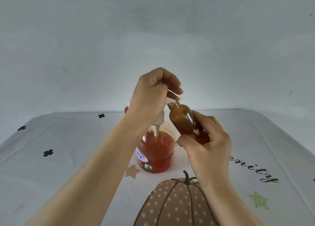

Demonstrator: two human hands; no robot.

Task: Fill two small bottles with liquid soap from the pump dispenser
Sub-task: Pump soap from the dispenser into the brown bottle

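Observation:
A clear pump dispenser (156, 154) holding orange-red liquid soap stands on the table in the middle of the view. My left hand (153, 96) is closed over its white pump head, with the nozzle poking out to the right. My right hand (208, 140) grips a small amber bottle (185, 122) by its lower half, tilted left, its open threaded neck right under the nozzle tip. Behind my left wrist a small reddish bit (126, 108) shows, mostly hidden; I cannot tell what it is.
The table (68, 149) wears a white cloth printed with black flowers, stars, script lettering and a large dotted pumpkin (172, 203) at the near edge. A plain pale wall rises behind the table's far edge.

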